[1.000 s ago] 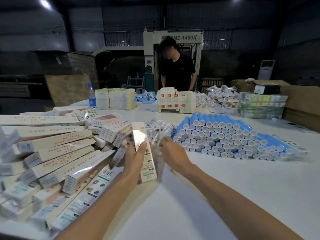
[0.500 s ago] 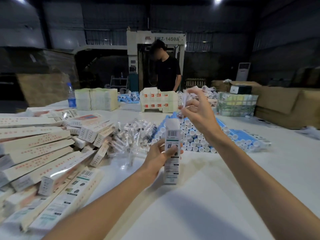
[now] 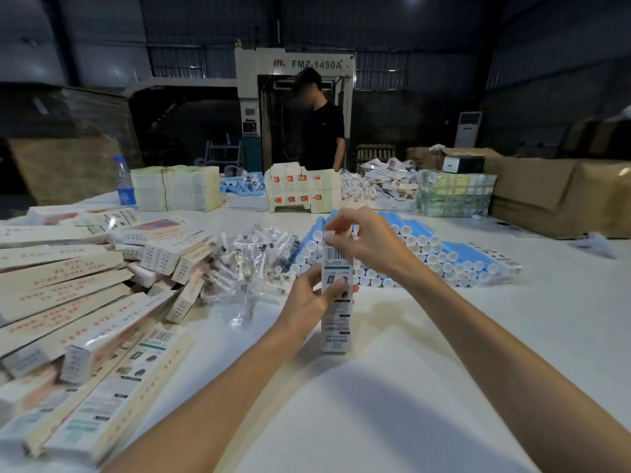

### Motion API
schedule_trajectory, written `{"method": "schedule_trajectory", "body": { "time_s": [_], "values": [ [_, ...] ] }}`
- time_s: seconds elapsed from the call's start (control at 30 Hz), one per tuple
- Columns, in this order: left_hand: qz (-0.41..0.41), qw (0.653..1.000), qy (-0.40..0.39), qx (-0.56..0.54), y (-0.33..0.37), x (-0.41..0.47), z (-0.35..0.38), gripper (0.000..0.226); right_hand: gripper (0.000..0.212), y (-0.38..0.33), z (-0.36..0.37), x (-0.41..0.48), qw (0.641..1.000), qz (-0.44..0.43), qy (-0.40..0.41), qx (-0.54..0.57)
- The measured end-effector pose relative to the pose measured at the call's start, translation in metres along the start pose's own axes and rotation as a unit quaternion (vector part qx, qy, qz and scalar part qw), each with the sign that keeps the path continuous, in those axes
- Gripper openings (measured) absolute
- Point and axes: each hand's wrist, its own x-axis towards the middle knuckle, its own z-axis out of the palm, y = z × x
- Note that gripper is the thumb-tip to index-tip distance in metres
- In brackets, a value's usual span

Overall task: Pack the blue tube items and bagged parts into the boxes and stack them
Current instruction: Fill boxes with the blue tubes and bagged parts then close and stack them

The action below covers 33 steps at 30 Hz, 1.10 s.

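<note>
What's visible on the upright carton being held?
The carton is a slim, tall white cardboard box with a barcode near the top, a teal band and small dark print below. It stands upright, its bottom end on the white table, in front of the blue tube stack. The left hand grips its middle; the right hand pinches its top end. Whether the top is open is hidden.

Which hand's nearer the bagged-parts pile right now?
Left. The left hand grips the upright box just right of the bagged parts; the right hand pinches the box top, higher and farther right.
</note>
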Motion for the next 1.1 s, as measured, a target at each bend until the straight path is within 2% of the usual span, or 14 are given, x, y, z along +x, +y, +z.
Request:
{"method": "schedule_trajectory", "body": {
  "time_s": [0.1, 0.17, 0.23, 0.3, 0.43, 0.6, 0.87, 1.03, 1.1],
  "values": [
    [0.010, 1.000, 0.005, -0.005, 0.004, -0.002, -0.001, 0.051, 0.021, 0.008, 0.008, -0.014, 0.998, -0.027, -0.013, -0.047],
    [0.030, 1.000, -0.002, 0.002, 0.004, -0.003, -0.002, 0.071, 0.024, 0.016, 0.011, -0.030, 0.999, -0.018, 0.023, -0.013],
    [0.052, 0.998, -0.010, 0.019, 0.002, -0.003, -0.003, 0.077, 0.028, 0.024, 0.012, -0.045, 0.995, 0.021, 0.080, 0.057],
    [0.069, 0.997, -0.017, 0.023, 0.001, -0.002, -0.003, 0.077, 0.035, 0.028, 0.014, -0.057, 0.990, 0.047, 0.095, 0.096],
    [0.089, 0.994, -0.020, 0.052, 0.001, 0.000, -0.005, 0.067, 0.044, 0.031, 0.019, -0.066, 0.984, 0.046, 0.062, 0.161],
    [0.108, 0.988, -0.030, 0.103, 0.005, 0.002, -0.012, 0.062, 0.036, 0.027, 0.021, -0.066, 0.966, 0.069, 0.018, 0.248],
    [0.117, 0.981, -0.028, 0.155, 0.004, 0.004, -0.014, 0.064, 0.022, 0.027, 0.017, -0.066, 0.972, 0.042, -0.007, 0.230],
    [0.110, 0.978, -0.037, 0.171, 0.004, 0.005, -0.012, 0.066, 0.021, 0.018, 0.000, -0.047, 0.958, 0.089, 0.070, 0.263],
    [0.110, 0.978, -0.036, 0.176, 0.004, 0.004, -0.013, 0.065, 0.022, 0.015, -0.009, -0.034, 0.971, 0.069, 0.025, 0.228]
  ]
}}
